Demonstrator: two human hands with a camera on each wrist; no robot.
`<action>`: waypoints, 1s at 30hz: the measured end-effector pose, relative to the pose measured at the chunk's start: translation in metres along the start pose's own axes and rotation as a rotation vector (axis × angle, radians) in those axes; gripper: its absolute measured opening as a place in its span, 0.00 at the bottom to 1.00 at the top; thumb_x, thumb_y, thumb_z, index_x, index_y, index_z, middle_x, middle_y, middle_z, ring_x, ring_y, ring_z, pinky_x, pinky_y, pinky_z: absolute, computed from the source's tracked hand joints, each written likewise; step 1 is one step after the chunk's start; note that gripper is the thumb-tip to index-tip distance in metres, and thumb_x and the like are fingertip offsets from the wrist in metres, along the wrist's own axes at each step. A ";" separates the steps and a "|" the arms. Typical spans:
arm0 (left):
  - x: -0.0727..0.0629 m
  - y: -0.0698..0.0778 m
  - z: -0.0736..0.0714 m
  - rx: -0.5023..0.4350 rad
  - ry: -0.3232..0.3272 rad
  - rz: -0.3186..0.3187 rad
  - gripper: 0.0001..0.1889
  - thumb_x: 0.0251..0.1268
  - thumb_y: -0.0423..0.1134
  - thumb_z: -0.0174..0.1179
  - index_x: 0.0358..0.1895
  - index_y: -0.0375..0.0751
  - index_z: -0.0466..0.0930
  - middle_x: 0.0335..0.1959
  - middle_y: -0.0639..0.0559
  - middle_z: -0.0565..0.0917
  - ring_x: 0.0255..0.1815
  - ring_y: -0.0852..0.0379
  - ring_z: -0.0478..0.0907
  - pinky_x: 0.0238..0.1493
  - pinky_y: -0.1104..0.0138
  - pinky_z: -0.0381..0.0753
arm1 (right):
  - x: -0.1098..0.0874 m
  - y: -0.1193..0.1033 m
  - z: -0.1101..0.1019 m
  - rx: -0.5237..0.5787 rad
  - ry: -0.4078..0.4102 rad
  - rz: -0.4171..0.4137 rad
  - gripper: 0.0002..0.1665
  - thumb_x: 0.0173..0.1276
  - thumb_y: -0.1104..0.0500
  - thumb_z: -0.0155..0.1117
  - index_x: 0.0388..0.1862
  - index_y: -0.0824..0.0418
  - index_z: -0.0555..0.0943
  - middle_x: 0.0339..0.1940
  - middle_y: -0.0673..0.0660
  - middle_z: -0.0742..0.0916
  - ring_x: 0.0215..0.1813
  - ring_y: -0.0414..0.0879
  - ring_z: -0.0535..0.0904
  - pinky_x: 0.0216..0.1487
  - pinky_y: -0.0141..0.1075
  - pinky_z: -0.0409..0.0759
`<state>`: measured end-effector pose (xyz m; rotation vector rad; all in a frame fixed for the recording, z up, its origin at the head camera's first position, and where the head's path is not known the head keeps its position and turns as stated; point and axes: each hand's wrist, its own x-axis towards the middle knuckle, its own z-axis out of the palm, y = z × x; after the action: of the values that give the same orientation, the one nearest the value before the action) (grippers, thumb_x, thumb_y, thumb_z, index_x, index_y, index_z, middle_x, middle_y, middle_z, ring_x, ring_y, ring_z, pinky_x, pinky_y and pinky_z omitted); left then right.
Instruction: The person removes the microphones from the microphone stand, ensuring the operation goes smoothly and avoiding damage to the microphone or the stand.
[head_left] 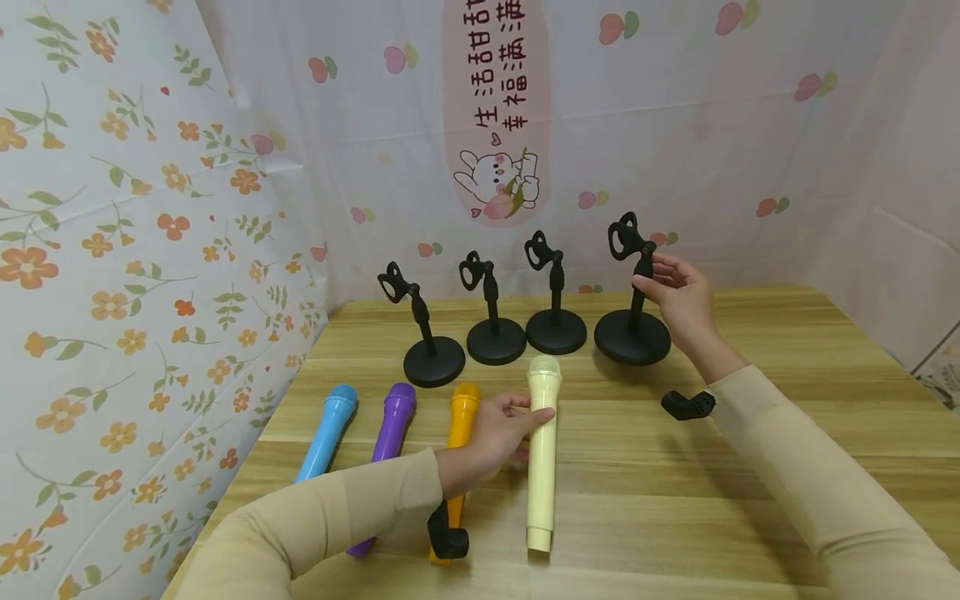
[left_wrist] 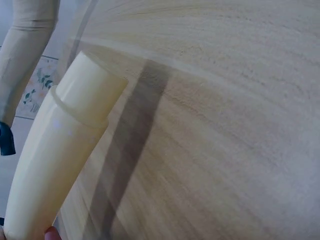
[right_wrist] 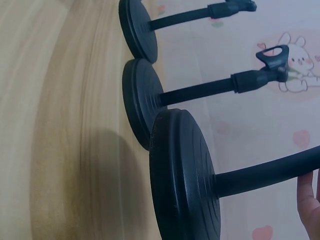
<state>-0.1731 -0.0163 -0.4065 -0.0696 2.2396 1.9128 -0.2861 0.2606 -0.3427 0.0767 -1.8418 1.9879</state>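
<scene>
My left hand (head_left: 495,433) grips a pale yellow microphone (head_left: 543,467) around its upper body, just below the mesh head. In the left wrist view the tail of this yellow microphone (left_wrist: 60,140) is raised above the wood, with its shadow beside it. My right hand (head_left: 678,300) pinches the stem of a black microphone stand (head_left: 633,337), the rightmost one. In the right wrist view that stand's round base (right_wrist: 182,180) is held off the table, a shadow lying below it; fingers (right_wrist: 306,200) show on the stem.
Three more black stands, a left one (head_left: 433,363), a middle one (head_left: 496,342) and another (head_left: 556,332), line the back of the wooden table (head_left: 675,500). Blue (head_left: 327,433), purple (head_left: 393,425) and orange (head_left: 462,417) microphones lie at left, partly under my left arm. Printed cloth hangs behind.
</scene>
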 end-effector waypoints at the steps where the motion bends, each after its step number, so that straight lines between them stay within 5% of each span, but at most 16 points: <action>1: 0.000 -0.001 0.000 0.005 0.001 -0.003 0.22 0.54 0.47 0.73 0.46 0.37 0.80 0.31 0.47 0.80 0.25 0.57 0.78 0.21 0.61 0.83 | 0.002 0.001 0.001 0.005 0.003 0.000 0.23 0.59 0.63 0.73 0.54 0.58 0.81 0.44 0.51 0.81 0.47 0.43 0.76 0.42 0.25 0.80; 30: -0.003 -0.017 0.003 0.058 -0.030 -0.025 0.24 0.55 0.48 0.72 0.47 0.35 0.78 0.29 0.47 0.80 0.22 0.57 0.77 0.18 0.63 0.82 | 0.034 0.024 0.006 0.053 0.080 0.057 0.21 0.59 0.70 0.71 0.52 0.61 0.81 0.41 0.52 0.80 0.40 0.39 0.79 0.41 0.28 0.81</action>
<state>-0.1669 -0.0163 -0.4226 -0.0605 2.2626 1.8224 -0.3270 0.2635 -0.3538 -0.0396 -1.7600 2.0474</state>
